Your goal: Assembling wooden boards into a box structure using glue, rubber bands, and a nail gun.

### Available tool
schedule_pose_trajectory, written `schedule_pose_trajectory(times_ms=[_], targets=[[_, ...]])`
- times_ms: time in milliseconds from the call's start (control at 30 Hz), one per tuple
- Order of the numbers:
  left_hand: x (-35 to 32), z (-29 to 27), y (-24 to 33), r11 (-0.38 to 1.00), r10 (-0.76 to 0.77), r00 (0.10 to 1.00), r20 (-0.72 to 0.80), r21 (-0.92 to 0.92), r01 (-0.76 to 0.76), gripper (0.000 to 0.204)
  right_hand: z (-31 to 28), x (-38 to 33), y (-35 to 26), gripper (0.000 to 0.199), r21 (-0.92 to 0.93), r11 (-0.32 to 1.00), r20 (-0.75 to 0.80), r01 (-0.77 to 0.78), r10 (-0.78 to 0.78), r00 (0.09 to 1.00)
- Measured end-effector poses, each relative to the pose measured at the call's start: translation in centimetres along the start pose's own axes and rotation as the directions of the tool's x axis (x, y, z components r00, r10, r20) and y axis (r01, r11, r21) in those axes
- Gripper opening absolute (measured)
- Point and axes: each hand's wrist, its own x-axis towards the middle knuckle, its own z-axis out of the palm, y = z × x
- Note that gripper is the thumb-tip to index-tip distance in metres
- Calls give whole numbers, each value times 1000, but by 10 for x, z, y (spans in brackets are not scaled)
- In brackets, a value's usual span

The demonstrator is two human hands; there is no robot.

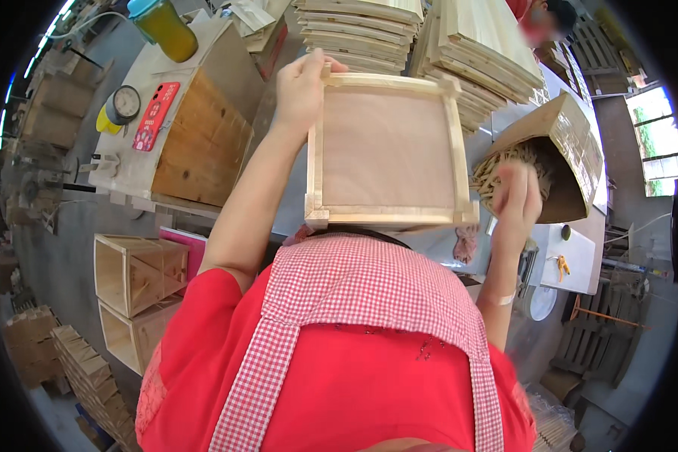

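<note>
My left hand [301,87] is closed round the upper left corner of a shallow wooden box [316,158]. The box has a pale timber rim with small blocks at its corners and a flat, light brown panel inside. It is tilted up in front of my checked apron. To its right, my right hand [517,194] is at the mouth of a cardboard box [572,151] that lies on its side. Short wooden sticks [490,175] fill the mouth, right beside the fingers. Those fingers look bent and are blurred, and their tips are hidden.
Stacked wooden panels [358,34] stand behind the box, with another stack [490,45] to their right. A workbench [139,162] at left bears a bottle [166,34], a red phone [157,117] and a round dial [123,104]. Open wooden crates [128,275] sit lower left. Someone is at far right.
</note>
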Motion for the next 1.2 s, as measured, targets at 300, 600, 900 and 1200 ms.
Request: schedule_pose_trajectory(times_ms=[300,600,900,1200], targets=[[-43,7,4,997,5,906,-423,-65,-36,41,59,38,32,26,93,996,-240,-9,31,970],[-115,-52,31,999,-41,999,0,-3,41,35,86,83,40,37,75,985,-50,156,-153,987],[5,-7,-6,997,9,983,185,70,-22,33,95,81,38,34,95,987,-49,128,-124,991],[12,9,-9,999,42,980,192,-9,-41,37,87,77,40,29,153,978,-219,141,-106,970]])
